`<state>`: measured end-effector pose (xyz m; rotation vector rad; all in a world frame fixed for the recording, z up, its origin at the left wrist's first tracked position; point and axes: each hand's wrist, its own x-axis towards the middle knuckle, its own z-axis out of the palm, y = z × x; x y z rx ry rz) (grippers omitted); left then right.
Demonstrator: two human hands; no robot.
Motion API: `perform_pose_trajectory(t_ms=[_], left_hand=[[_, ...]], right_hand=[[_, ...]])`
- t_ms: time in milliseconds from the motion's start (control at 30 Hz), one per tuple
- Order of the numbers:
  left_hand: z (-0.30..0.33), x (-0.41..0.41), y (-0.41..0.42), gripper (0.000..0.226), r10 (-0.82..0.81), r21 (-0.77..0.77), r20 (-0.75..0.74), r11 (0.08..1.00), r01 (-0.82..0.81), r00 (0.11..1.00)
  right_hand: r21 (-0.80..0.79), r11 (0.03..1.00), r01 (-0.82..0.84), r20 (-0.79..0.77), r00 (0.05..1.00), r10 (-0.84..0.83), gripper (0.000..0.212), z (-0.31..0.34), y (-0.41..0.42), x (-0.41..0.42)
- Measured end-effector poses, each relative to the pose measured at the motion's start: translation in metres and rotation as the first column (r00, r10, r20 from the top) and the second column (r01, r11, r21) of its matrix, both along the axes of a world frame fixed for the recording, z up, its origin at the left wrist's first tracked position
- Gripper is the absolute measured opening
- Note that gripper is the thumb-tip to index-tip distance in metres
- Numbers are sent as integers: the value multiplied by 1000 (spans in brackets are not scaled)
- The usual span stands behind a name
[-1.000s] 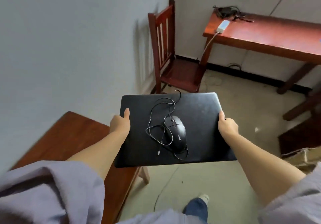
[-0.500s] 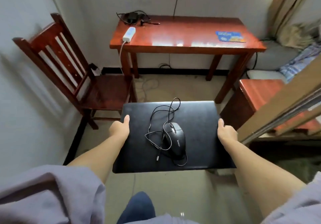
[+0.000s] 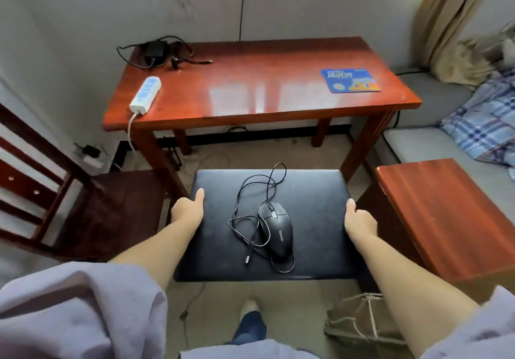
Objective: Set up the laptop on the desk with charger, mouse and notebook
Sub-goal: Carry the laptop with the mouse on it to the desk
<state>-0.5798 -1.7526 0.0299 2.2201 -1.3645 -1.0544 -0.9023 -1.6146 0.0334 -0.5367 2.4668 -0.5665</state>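
Red wooden desk (image 3: 262,88) ahead by the wall, charger (image 3: 153,50) at its far left corner; closed laptop (image 3: 315,219) carried level before it, mouse (image 3: 277,231) resting on top; lid edges gripped by left hand (image 3: 188,212) and right hand (image 3: 359,222), thumbs laid on top, fingers hidden beneath

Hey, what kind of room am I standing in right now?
Probably a small bedroom or dorm room that doubles as a study: a wooden desk under a window, a wooden chair beside it, and a mattress with a plaid blanket to the right.
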Motion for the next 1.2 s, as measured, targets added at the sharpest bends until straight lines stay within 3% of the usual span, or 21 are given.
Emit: perform_pose_trajectory(t_ms=[300,633,800,1200], left_hand=[[14,-125,-185,66,-61,-43,18,997,62,998],[14,-230,-355,63,99,-46,-5,994,-99,995],[5,-251,-434,64,135,-37,15,990,-135,991],[-14,-277,-632,64,96,51,94,994,-101,991]], right_hand=[[-20,999,26,-47,999,-27,68,14,-173,-122],[-45,991,-127,-67,990,124,68,25,-392,-250],[-60,979,-194,-76,979,189,64,12,-481,-272],[-16,987,-161,-53,986,160,56,-25,-657,-298]])
